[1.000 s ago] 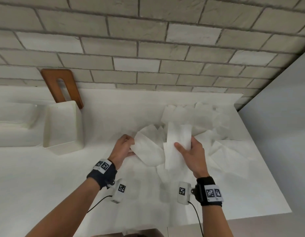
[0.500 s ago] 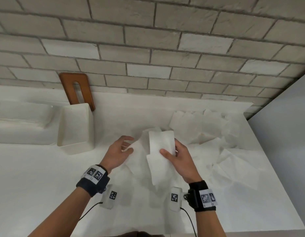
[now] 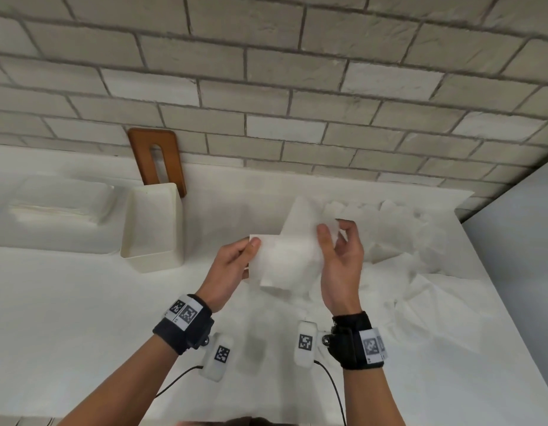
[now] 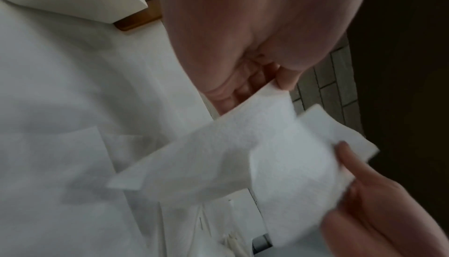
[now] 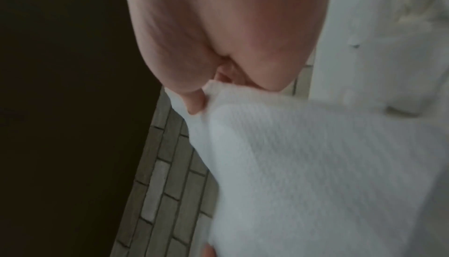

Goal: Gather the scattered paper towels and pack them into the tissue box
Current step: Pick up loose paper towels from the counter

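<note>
Currently: left hand [image 3: 232, 269] and right hand [image 3: 340, 265] each pinch an edge of folded paper towels [image 3: 285, 259], held above the surface [image 3: 82, 318]. Loose paper towels [image 3: 420, 272] lie scattered right; open tissue box [image 3: 152, 229] stands well left of the hands

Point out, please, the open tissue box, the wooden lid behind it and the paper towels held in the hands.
tissue box [image 3: 149, 262]: head view, its near wall.
wooden lid [image 3: 171, 155]: head view, its right side strip.
paper towels [image 3: 289, 259]: head view, middle of the held sheets.
</note>
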A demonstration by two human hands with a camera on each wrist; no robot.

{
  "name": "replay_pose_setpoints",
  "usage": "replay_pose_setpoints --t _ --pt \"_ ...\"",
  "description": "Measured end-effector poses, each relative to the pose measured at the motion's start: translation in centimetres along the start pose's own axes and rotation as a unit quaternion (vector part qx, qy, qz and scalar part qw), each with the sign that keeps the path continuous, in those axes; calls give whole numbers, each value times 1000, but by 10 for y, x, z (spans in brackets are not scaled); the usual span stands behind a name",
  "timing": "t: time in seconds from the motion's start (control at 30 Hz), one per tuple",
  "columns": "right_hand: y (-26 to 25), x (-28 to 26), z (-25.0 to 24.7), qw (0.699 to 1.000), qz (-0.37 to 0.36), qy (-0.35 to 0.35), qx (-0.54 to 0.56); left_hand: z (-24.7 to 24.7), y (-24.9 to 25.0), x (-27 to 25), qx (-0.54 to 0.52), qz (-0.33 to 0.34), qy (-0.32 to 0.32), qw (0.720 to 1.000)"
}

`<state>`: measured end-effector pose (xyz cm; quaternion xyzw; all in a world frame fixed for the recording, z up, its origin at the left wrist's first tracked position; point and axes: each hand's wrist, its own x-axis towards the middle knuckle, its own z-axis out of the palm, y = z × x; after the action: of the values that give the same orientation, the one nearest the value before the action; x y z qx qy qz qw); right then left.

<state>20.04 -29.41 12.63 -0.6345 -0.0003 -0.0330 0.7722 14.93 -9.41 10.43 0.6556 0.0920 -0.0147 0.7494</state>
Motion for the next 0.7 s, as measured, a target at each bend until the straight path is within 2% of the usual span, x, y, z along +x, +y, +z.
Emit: replay_pose_setpoints --t 0.07,0.17,0.27,0.37,0.5,0.63,0.7 --pt "-19 -6 -10 1000 -23 -6 -5 -7 -4 3 -8 -7 12 1000" --pt "-43 -17 -18 997 -24 -68 -34 -7 -1 2 -14 -10 22 1000" --pt "-34 -27 -4 988 -23 -109 -102 6 11 -1 -43 -31 39 998" --pt "-6 -33 16 977 -59 -69 -193 21 20 -2 -80 -43 33 995" --pt "8 -33 30 971 -89 -9 -223 22 26 -1 -125 -51 44 990" --pt "5 -33 47 964 -110 -18 -241 13 32 -6 -131 -49 44 989" --pt "4 -32 57 960 -118 -30 -251 6 32 -6 -115 -25 47 992"
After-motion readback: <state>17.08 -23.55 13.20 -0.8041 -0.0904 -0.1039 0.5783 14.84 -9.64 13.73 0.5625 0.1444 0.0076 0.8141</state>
